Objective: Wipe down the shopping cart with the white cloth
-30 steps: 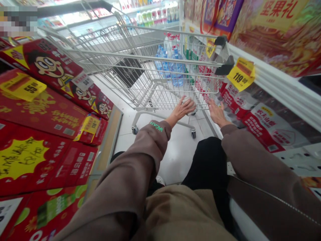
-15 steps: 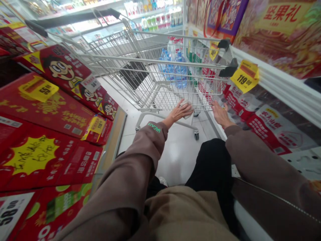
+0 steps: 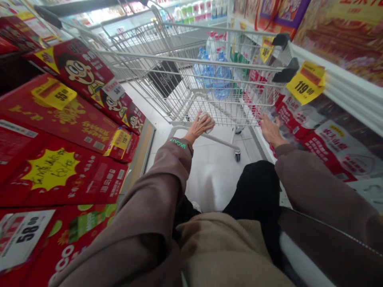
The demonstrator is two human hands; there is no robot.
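Observation:
A wire shopping cart (image 3: 191,61) stands in front of me, its basket facing my hands. My left hand (image 3: 200,126) is closed over a crumpled off-white cloth (image 3: 210,122), pressed to the lower edge of the basket; most of the cloth is hidden under the fingers. Near the basket's lower right corner is my right hand (image 3: 271,130), its thumb and fingers apart and nothing held in them. Its fingertips reach the wires there, though I cannot tell how firmly they touch.
Stacked red gift boxes (image 3: 68,139) line the left side. On the right, a shelf (image 3: 344,99) carries price tags, with wrapped bottle packs (image 3: 332,147) below it. Large blue water bottles (image 3: 222,77) show behind the basket. A cart wheel (image 3: 237,155) rests on the tiled floor (image 3: 206,175).
My left hand has slid left along the basket's lower edge with the cloth. My right hand stays by the corner. The whole view has shifted slightly.

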